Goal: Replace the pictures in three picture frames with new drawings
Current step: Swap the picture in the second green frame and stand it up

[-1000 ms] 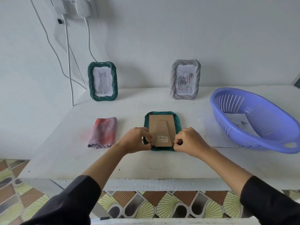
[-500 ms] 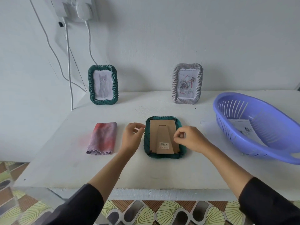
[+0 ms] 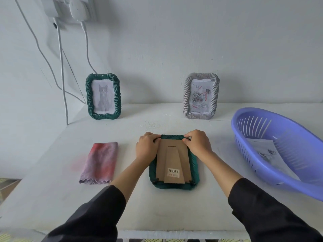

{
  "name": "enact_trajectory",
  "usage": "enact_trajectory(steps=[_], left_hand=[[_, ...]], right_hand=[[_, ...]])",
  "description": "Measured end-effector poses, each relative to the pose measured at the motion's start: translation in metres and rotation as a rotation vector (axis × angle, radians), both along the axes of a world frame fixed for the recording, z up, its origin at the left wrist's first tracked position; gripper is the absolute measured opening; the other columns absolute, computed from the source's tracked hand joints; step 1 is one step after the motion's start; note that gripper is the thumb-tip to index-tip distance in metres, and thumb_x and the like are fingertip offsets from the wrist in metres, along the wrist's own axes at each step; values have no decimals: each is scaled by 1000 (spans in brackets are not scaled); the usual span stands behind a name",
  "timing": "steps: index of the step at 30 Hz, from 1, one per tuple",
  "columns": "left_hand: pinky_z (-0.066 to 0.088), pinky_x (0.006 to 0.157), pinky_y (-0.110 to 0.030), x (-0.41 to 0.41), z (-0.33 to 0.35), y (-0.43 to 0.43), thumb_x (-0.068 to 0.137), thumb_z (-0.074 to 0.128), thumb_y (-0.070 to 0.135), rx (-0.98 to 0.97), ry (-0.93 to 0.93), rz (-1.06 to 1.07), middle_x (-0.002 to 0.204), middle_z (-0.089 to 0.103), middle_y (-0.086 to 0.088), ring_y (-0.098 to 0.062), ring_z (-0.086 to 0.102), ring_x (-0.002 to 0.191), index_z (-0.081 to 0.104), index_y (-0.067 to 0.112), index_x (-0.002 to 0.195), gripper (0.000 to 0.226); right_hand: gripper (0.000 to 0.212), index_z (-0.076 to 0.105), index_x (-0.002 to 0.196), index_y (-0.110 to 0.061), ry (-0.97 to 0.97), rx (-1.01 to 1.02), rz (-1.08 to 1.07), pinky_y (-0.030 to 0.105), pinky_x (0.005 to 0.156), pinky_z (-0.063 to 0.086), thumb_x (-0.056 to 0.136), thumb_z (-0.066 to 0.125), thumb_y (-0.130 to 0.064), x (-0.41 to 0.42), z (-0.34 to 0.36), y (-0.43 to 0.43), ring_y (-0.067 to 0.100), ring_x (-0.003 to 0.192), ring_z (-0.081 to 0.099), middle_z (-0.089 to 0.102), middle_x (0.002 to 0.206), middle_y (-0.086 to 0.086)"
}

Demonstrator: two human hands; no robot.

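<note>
A dark green picture frame (image 3: 194,172) lies face down in the middle of the white table (image 3: 174,206), its brown cardboard back (image 3: 172,163) with a barcode sticker facing up. My left hand (image 3: 146,146) pinches at the back's far left corner and my right hand (image 3: 197,143) pinches at its far right corner. A green frame with a cat drawing (image 3: 103,96) stands at the back left. A grey frame with a rose drawing (image 3: 201,96) stands at the back right.
A purple plastic basket (image 3: 262,165) on the right holds paper sheets with drawings (image 3: 265,151). A folded pink and purple cloth (image 3: 99,163) lies left of the flat frame. White cables (image 3: 61,67) hang down the wall at the left.
Both hands moved from the near corners of the frame's back, along its sides, to the far corners. The frame has stayed flat on the table.
</note>
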State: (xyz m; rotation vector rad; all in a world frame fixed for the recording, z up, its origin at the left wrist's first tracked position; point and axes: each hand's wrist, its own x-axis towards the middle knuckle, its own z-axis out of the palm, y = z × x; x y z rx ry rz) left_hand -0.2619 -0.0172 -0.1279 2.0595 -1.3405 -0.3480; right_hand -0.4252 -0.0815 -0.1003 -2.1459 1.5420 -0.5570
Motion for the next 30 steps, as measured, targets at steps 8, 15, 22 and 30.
enact_trajectory(steps=[8,15,22,30], left_hand=[[41,82,-22,11,8,-5,90,56,22,-12,62,-51,120,64,-1,-17,57,111,69,18,111,24],[44,83,-26,14,12,-8,90,58,22,23,29,-91,118,65,-2,-19,57,108,69,17,111,24],[45,82,-30,19,12,-11,90,58,24,70,-7,-139,115,63,-1,-19,56,105,70,20,107,22],[49,84,-35,23,16,-12,88,61,26,106,5,-152,114,64,1,-18,57,103,72,21,102,19]], right_hand=[[17,72,90,-8,-2,-24,-1,32,74,51,86,57,-10,3,-9,-5,29,91,63,69,102,12],[21,71,87,-9,60,-67,-16,26,63,37,84,51,-3,7,-11,-1,30,84,61,63,99,13],[24,66,98,-6,107,-132,-5,26,67,34,89,44,-2,7,-13,5,30,90,57,57,106,14],[25,68,93,-5,91,-130,-31,25,63,32,87,44,-2,6,-13,9,27,84,56,58,102,11]])
